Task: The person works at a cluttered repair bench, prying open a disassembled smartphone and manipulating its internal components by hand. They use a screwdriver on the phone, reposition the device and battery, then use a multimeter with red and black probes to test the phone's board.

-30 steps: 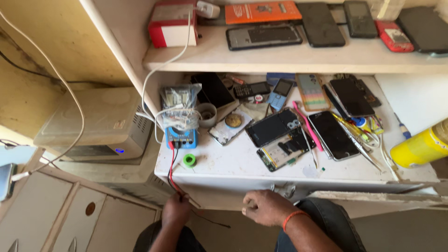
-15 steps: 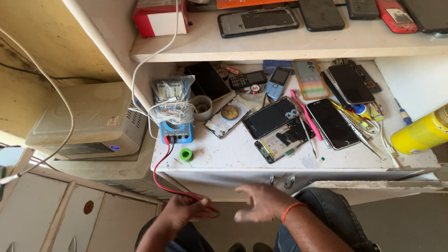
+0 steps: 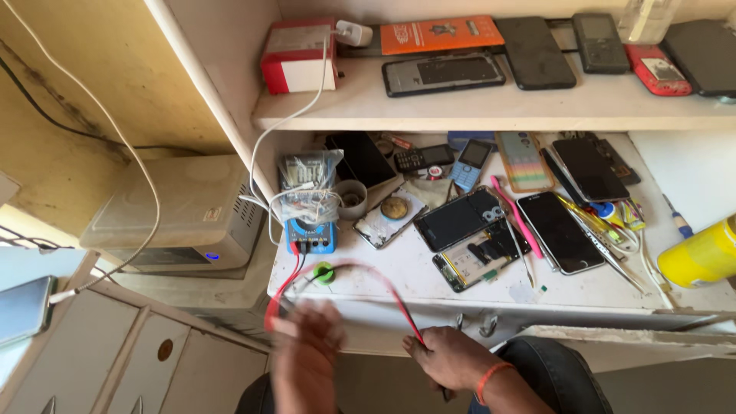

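Rising since before — hands (image 3: 307, 360) now lifting red lead (image 3: 383, 287).

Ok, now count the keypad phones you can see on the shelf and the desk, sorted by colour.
Red keypad phone: 1
Blue keypad phone: 1
Black keypad phones, one on the shelf, one on the desk: 2
Total: 4

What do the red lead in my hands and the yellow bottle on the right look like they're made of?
The red lead looks like flexible, rubbery plastic-coated wire, since it arcs loosely between the hands. The yellow bottle appears to be smooth, glossy plastic, showing a soft highlight; the material is not certain.
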